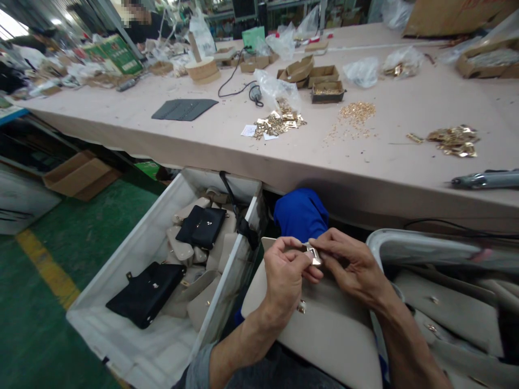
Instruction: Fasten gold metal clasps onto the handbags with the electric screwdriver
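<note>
A beige handbag (324,329) lies on my lap below the table edge. A small metal clasp (313,254) sits at the top of its flap. My left hand (286,275) is closed in a pinch on the clasp from the left. My right hand (351,265) pinches the same clasp from the right, fingertips touching it. Both forearms reach in from the bottom of the view.
A white bin (133,254) at my left holds black and beige bags. More beige bags (454,308) fill a container at my right. The pink table (194,135) carries piles of gold hardware (279,121), small boxes, a power tool (484,179). A person sits at the far left.
</note>
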The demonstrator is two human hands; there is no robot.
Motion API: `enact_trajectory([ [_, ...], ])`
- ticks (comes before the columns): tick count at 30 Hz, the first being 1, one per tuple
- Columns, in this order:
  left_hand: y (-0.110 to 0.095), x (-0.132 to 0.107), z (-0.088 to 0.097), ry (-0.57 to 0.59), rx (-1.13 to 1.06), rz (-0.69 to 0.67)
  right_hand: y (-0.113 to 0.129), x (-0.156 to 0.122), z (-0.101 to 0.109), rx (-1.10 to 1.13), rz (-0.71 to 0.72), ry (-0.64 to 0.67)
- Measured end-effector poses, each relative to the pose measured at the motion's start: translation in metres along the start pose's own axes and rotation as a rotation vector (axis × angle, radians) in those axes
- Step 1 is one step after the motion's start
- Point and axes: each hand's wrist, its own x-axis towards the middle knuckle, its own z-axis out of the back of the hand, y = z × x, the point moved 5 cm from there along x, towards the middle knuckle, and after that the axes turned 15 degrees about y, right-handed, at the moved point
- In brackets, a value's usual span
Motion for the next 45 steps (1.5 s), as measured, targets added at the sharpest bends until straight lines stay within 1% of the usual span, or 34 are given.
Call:
enact_trajectory([
  [4,-0.003,-0.001,-0.003,0.015,0.013,0.007,-0.004,-0.004,0.002,-0.064,0.044,0.021],
  [7,-0.002,-0.002,-0.003,0.055,0.027,0.012,-0.005,-0.004,0.003,-0.095,0.055,0.019],
  [10,-0.007,-0.004,-0.004,0.175,0.086,-0.028,-0.002,-0.003,0.004,-0.111,0.057,0.018],
  [12,-0.013,-0.006,-0.005,0.250,0.206,-0.067,0.002,-0.001,0.004,-0.114,0.047,0.039],
  [13,-0.017,-0.006,-0.004,0.261,0.287,-0.089,0.004,0.000,0.004,-0.115,0.038,0.056],
  [15,-0.025,-0.005,-0.003,0.235,0.438,-0.135,0.007,0.002,0.003,-0.126,0.011,0.086],
  [18,-0.035,-0.001,-0.004,0.202,0.556,-0.176,0.010,0.005,0.003,-0.155,-0.012,0.085],
  [22,-0.044,0.004,-0.011,0.193,0.675,-0.182,0.011,0.008,0.004,-0.189,-0.004,-0.008],
  [25,-0.050,0.005,-0.016,0.226,0.812,-0.198,0.012,0.009,0.003,-0.213,0.001,-0.073],
  [30,-0.060,0.004,-0.025,0.233,1.025,-0.364,0.016,0.011,0.004,-0.240,0.004,-0.114],
  [33,-0.062,0.004,-0.028,0.251,1.038,-0.395,0.016,0.013,0.007,-0.218,-0.054,-0.105],
  [39,-0.058,0.011,-0.022,0.240,0.943,-0.286,0.008,0.015,0.008,-0.103,-0.213,-0.048],
  [42,-0.055,0.015,-0.020,0.245,0.929,-0.255,0.000,0.016,0.007,-0.097,-0.294,-0.069],
  [45,-0.054,0.019,-0.019,0.251,0.917,-0.236,-0.008,0.014,0.007,-0.023,-0.344,-0.085],
])
